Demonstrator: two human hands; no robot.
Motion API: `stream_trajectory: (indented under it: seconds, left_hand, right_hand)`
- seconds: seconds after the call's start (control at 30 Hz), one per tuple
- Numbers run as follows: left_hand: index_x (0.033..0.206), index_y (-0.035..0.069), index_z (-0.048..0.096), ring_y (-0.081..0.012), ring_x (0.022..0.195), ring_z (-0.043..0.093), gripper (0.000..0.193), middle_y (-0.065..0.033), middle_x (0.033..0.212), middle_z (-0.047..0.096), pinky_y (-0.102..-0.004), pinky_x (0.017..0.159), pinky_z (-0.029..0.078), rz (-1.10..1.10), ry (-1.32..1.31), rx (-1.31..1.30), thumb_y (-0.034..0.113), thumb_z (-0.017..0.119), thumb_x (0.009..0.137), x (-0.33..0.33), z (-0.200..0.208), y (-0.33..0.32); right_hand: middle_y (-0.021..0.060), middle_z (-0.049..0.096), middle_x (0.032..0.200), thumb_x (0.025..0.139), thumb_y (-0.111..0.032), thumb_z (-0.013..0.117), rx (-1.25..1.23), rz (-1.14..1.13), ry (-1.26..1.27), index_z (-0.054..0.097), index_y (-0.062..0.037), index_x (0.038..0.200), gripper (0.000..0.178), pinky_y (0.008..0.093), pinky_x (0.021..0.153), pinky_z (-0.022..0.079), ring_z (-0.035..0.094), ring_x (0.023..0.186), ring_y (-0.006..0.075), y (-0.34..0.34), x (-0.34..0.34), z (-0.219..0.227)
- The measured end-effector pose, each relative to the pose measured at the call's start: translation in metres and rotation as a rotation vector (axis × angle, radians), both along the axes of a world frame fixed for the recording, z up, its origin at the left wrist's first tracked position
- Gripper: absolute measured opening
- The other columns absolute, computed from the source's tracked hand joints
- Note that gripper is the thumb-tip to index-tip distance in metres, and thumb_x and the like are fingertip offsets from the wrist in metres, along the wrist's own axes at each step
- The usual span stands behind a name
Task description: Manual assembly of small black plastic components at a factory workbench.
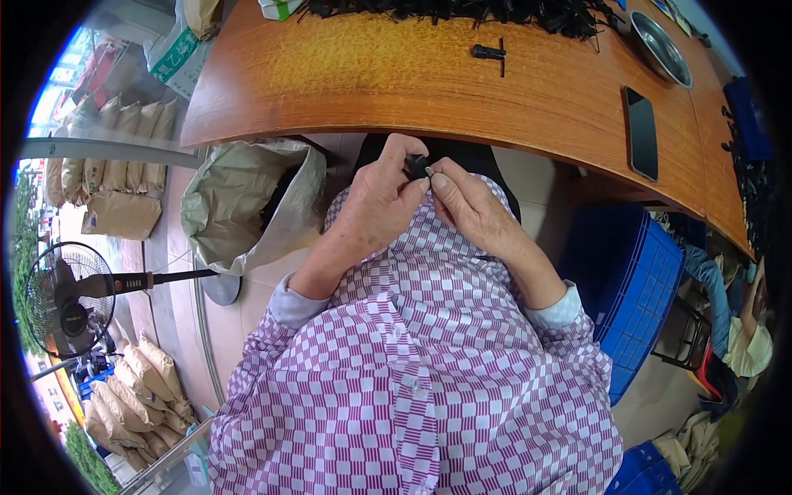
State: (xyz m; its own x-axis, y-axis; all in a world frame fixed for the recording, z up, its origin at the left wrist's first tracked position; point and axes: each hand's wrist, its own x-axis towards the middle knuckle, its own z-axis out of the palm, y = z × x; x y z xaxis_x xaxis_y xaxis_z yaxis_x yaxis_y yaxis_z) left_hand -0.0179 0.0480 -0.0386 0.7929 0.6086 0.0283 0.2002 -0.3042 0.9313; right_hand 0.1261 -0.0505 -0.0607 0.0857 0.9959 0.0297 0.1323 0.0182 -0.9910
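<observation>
Over my lap, just below the near edge of the table, my left hand (385, 194) pinches a small black plastic part (417, 166) between thumb and fingers. My right hand (472, 203) meets it from the other side, thumb and fingertips closed at the part's right end. A tiny pale spot shows at the right fingertips; what it is I cannot make out. On the table (346, 74) ahead lies a single black part (488, 52) with a thin crossbar. Along the far edge spreads a heap of similar black parts (462, 10).
A dark phone (641, 134) and a metal bowl (660, 49) rest on the table's right. An open woven sack (239, 198) stands left of my lap, near a fan (70, 301). Blue crates (639, 289) are at my right, with another person (747, 346) beyond.
</observation>
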Motion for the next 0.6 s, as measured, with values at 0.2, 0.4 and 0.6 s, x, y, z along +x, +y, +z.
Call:
stream_trajectory:
  seconds: [0.2,0.4,0.6]
  left_hand:
    - [0.109,0.002,0.045,-0.0355,0.073,0.062,0.032,-0.0202,0.084,0.061,-0.0391,0.063,0.049,0.058,0.069,0.211,-0.003,0.059,0.081,0.003,0.006,-0.006]
    - [0.108,0.003,0.046,-0.0443,0.082,0.059,0.031,-0.0231,0.092,0.059,-0.0455,0.066,0.048,0.115,0.045,0.386,-0.001,0.058,0.080,0.004,0.000,-0.005]
    - [0.107,0.004,0.049,-0.0432,0.082,0.059,0.028,-0.0217,0.092,0.059,-0.0448,0.066,0.047,0.191,-0.028,0.366,-0.001,0.058,0.081,-0.010,-0.011,0.002]
  right_hand:
    - [0.0023,0.045,0.057,0.103,-0.034,0.036,0.062,-0.017,-0.027,0.047,-0.0051,0.091,0.033,0.0257,0.051,0.037,0.044,0.052,0.0121,0.002,-0.001,-0.009]
    - [0.0011,0.045,0.060,0.103,-0.033,0.039,0.065,-0.035,0.010,0.047,-0.0056,0.091,0.031,0.0247,0.051,0.038,0.044,0.055,0.0099,0.010,-0.008,-0.016]
    - [-0.0008,0.044,0.064,0.102,-0.032,0.040,0.083,-0.044,0.005,0.047,-0.0063,0.090,0.029,0.0231,0.052,0.037,0.044,0.058,0.0072,0.023,-0.020,-0.012]
